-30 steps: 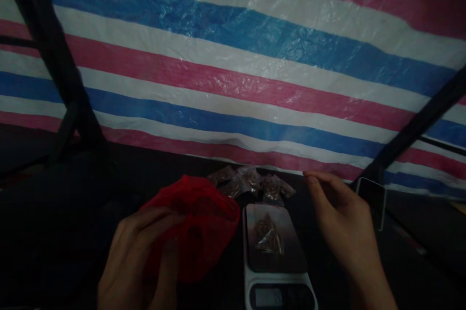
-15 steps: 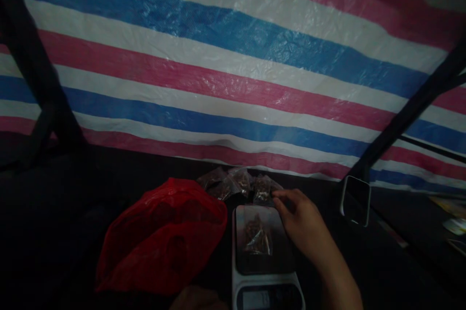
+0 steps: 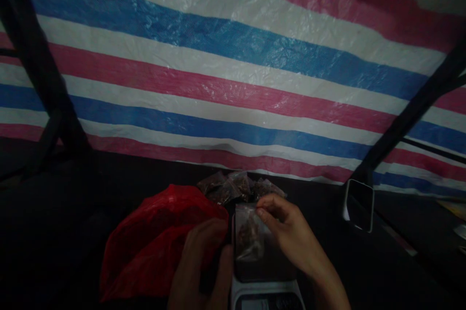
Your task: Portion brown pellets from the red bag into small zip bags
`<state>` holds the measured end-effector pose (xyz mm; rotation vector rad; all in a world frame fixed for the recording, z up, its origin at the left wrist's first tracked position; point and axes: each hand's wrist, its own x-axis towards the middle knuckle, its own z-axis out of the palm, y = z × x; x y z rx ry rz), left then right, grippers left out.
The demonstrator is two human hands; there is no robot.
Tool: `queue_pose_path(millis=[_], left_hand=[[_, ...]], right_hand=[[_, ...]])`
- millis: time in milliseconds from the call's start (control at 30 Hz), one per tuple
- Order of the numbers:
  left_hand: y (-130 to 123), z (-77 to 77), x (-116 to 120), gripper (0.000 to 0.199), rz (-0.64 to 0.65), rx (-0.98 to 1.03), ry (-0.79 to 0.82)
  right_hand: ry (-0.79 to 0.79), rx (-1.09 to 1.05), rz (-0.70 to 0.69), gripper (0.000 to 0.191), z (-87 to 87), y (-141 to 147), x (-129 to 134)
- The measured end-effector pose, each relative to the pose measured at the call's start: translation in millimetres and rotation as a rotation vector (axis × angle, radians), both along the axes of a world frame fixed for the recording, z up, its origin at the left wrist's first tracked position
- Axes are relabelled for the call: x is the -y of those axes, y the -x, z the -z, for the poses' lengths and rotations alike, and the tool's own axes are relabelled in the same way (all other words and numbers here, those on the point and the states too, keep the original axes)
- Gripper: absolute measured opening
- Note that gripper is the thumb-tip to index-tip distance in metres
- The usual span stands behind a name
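A small clear zip bag (image 3: pixel 249 239) with brown pieces inside is over the dark plate of a white digital scale (image 3: pixel 267 286). My right hand (image 3: pixel 286 225) pinches the bag's top right corner between thumb and fingers. To the left of the scale, my left hand (image 3: pixel 204 261) is raised with thumb and fingers apart, holding nothing, in front of an open red plastic bag (image 3: pixel 145 242). Behind the scale lie several filled clear bags (image 3: pixel 227 187). Part of the scale's display is cut off by the bottom edge.
A phone (image 3: pixel 359 205) leans at the foot of the right dark frame pole (image 3: pixel 404 115). Another dark pole (image 3: pixel 45 72) stands at the left. A striped plastic sheet (image 3: pixel 233 77) hangs behind the black surface.
My right hand has moved from the bags behind the scale to the bag on it and taken its corner. My left hand has risen into view beside the scale.
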<state>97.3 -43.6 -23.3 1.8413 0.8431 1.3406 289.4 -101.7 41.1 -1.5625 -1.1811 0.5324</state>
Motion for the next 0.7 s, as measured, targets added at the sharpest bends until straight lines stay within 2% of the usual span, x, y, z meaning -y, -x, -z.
queue_pose_path(millis=[100,200,333,433,700], left_hand=[[-13,-1.8,-12,0.044,0.075,0.015,0.334],[-21,-11.5,-18,0.046,0.099,0.071,0.471],[-24,-26.0,-18,0.043,0.052,0.152,0.541],[-24,-28.4,-19,0.042,0.009,0.197,0.548],[-25,-32.0,-21,0.041,0.003,0.209,0.520]], right_hand=[[-0.056,-0.137,-0.056,0.015,-4.4,11,-4],[-0.094,-0.229,-0.062,0.020,-1.6,21,-12],[-0.153,-0.301,-0.031,0.033,4.7,29,-22],[-0.168,-0.315,-0.025,0.037,7.4,30,-24],[-0.270,-0.219,0.033,0.027,4.4,37,-25]])
